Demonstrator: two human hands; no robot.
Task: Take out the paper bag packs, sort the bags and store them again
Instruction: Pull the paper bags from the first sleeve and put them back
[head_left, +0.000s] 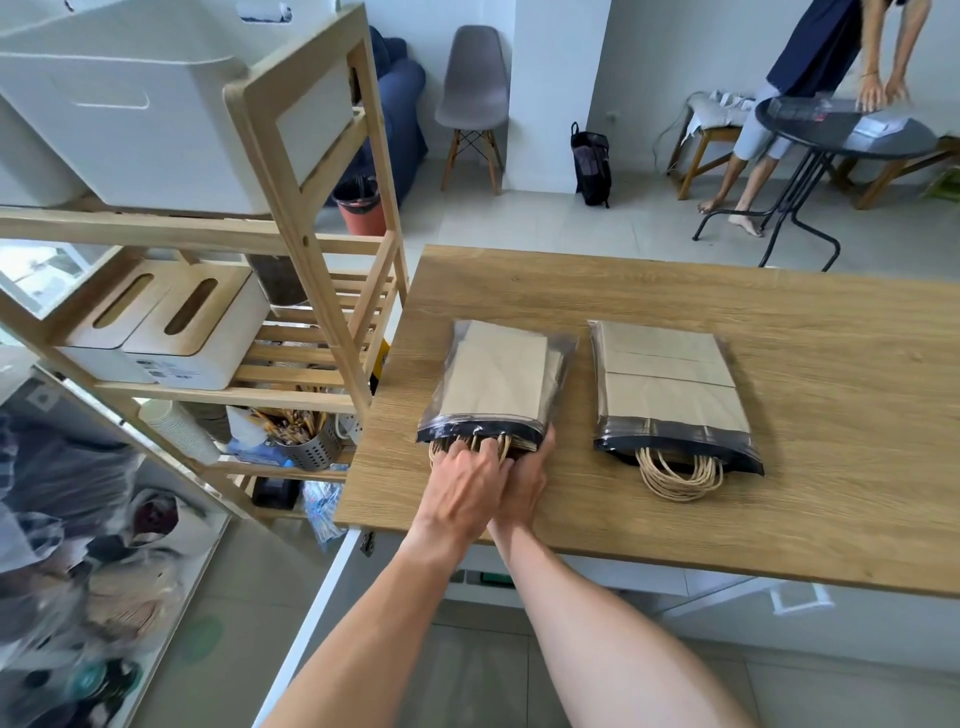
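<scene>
Paper bag packs lie side by side on the desk (675, 530). At the left pack (498, 384), left hand (465, 486) hooks spread fingers into the handles while right hand (522, 486) pinches its mouth; best draw the bags out evenly. The right pack (670, 395) lies untouched.

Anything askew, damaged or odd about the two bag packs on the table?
Nothing is damaged or spilled. The left pack lies slightly skewed against the right pack, with both hands at its open end: left hand, right hand. Rope handles stick out of the right pack's open end.
</scene>
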